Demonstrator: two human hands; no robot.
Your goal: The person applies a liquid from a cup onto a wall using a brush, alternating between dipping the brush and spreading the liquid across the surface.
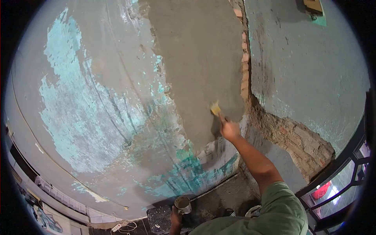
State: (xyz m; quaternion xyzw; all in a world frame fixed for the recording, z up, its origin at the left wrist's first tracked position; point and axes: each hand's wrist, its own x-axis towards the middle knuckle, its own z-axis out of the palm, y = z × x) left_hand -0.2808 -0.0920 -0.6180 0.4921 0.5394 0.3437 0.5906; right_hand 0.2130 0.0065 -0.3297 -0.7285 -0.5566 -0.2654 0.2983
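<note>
My right hand is closed round the handle of a paintbrush with pale yellow bristles. The bristles are at the lower part of a smooth grey-brown plaster patch on the wall; whether they touch it I cannot tell. Low in the view, my left hand grips a small cup by its side. Something greyish shows inside the cup, but I cannot make out what it is. The fingers of the left hand are partly hidden.
Exposed brick and broken mortar run along the corner to the right. Flaking turquoise paint covers the wall at left. A dark speckled surface lies below, a white power strip at lower left, and a dark-framed window at right.
</note>
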